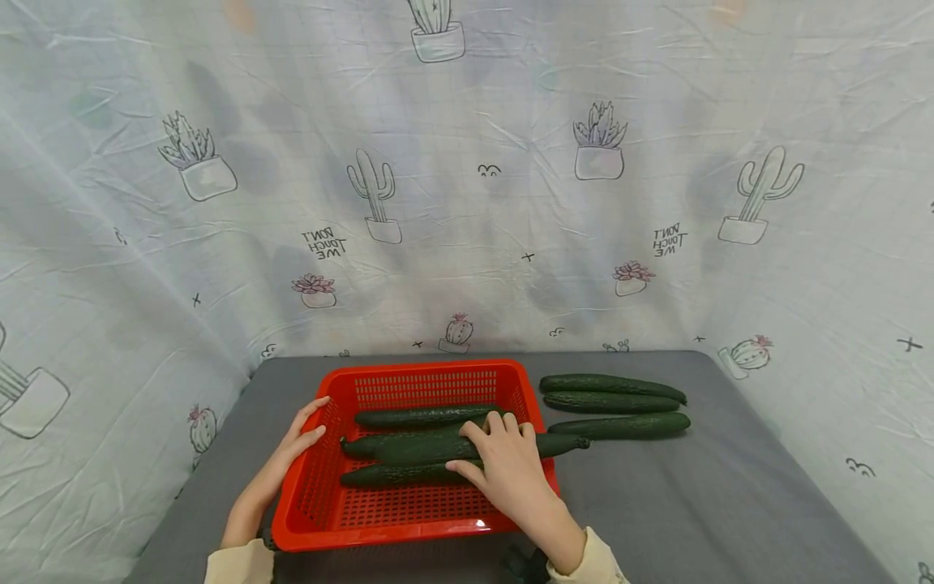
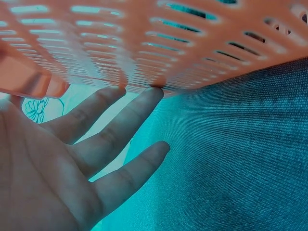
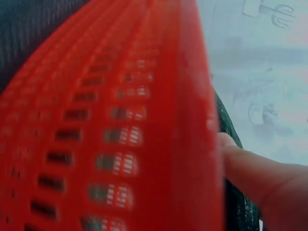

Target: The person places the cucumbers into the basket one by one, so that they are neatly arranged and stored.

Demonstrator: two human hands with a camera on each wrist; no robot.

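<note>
My right hand (image 1: pixel 507 466) grips a long dark green cucumber (image 1: pixel 565 444) from above. This cucumber lies across the right rim of a red plastic basket (image 1: pixel 379 535), its end sticking out past the rim. Below and beside it in the basket are more cucumbers (image 1: pixel 401 475), partly covered by the hand. At the basket's left side, my left hand (image 1: pixel 280 458) holds the rim, with thumb and a finger over it. In the left wrist view, other fingers (image 2: pixel 127 115) reach along the outside of the slotted wall. The right wrist view shows the basket wall (image 3: pixel 120 120) close up.
Three more cucumbers (image 1: pixel 620 426) lie on the grey tabletop (image 1: pixel 730 503) to the right of the basket. A pale curtain (image 1: pixel 481 211) printed with cacti hangs behind the table and along both sides.
</note>
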